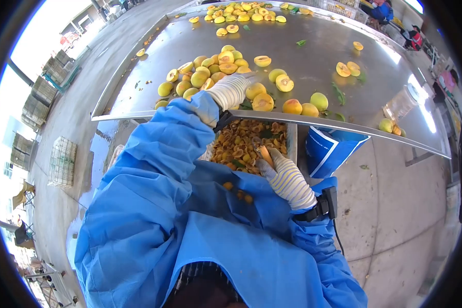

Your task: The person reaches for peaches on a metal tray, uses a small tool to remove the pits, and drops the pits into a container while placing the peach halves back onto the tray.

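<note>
My left hand [232, 90], in a striped glove, is over the metal table [313, 61] beside a pile of yellow-orange fruit [199, 78]. Its fingers are blurred and partly hidden, close to a whole fruit [255, 91] and a cut half [263, 102]. Below the table edge, my right hand [286, 177], gloved too, is closed around a small tool with an orange-brown handle [266, 156]. The hand and tool are above a crate [292, 143] holding many small brown-orange fruit pieces [236, 146].
Cut halves [348, 69] and leaves lie farther right on the table, with a clear plastic container [398, 105] near its right corner. More fruit [246, 11] is at the far edge. A blue-and-white bag [327, 151] hangs below. People sit at the upper right; stacked crates stand left.
</note>
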Available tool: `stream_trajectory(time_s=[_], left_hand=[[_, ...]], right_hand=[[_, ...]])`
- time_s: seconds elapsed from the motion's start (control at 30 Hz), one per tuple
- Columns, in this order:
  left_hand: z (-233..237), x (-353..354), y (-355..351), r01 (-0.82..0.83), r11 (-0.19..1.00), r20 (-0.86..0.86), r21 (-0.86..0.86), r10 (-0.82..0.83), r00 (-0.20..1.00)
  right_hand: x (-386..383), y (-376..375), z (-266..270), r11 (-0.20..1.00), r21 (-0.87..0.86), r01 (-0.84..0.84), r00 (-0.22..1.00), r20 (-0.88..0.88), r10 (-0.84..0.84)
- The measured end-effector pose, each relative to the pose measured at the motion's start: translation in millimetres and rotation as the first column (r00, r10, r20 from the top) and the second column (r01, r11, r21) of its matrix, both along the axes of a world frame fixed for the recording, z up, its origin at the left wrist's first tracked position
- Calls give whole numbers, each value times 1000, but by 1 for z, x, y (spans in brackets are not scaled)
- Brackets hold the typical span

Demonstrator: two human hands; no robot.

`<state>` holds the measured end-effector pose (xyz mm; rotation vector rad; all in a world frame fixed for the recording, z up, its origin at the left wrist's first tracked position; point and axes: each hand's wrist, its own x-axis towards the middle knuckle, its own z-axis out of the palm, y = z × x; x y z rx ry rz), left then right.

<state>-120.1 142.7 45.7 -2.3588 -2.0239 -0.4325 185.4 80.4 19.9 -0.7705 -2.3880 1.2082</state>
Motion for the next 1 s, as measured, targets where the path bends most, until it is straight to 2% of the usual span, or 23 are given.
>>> stream_trajectory(time_s=[0.07,0.1,0.2,0.23,0.33,0.37,0.4,0.43,0.47,0.53,0.57,0.67,0.7,0.87,0.93,0.97,1.0], left_hand=[[2,17,20,96,990,-150,-104,-111,982],[3,16,30,171,971,-139,-169,-196,971],[9,13,41,113,927,-82,-358,-152,985],[12,12,36,0,924,-19,-382,-7,1000],[12,1,5,-178,967,294,-181,226,929],[10,-2,-6,-148,976,601,-159,214,770],[6,-4,-20,-130,983,835,-128,178,520],[12,5,-42,-18,993,981,-114,116,155],[20,18,-66,75,996,967,-54,71,-244],[25,39,-104,229,970,873,-86,184,-452],[20,48,-114,273,960,876,-67,188,-445],[9,75,-142,269,953,826,-141,263,-498],[5,88,-146,171,967,816,-191,253,-519],[-5,110,-151,46,996,959,-78,87,-271],[-1,117,-152,18,994,955,-110,111,-274],[4,119,-155,37,992,953,-123,129,-274],[9,119,-157,55,989,951,-135,145,-272]], right_hand=[[1,-1,5,999,-49,-4,999,-36,2],[1,-1,7,997,-76,-8,998,-55,4],[3,0,9,994,-104,-19,994,-105,8],[3,-1,10,991,-133,-13,994,-108,-2],[4,-1,15,979,-206,-3,993,-115,-21],[4,0,15,974,-228,-2,993,-120,-26],[4,-2,16,960,-280,-3,990,-137,-37],[3,-4,18,943,-331,-4,987,-154,-50],[2,-5,19,924,-382,-5,983,-170,-64],[-1,-10,22,893,-451,-3,976,-194,-95],[-4,-12,21,896,-445,2,975,-197,-100],[-13,-18,8,976,-216,25,971,-228,-75],[-15,-20,6,989,-141,32,971,-231,-65],[-18,-32,7,996,49,74,961,-269,-58],[-19,-34,4,993,79,86,961,-270,-62],[-19,-34,2,998,23,52,982,-183,-47],[-19,-34,-1,998,51,47,981,-193,-37]])
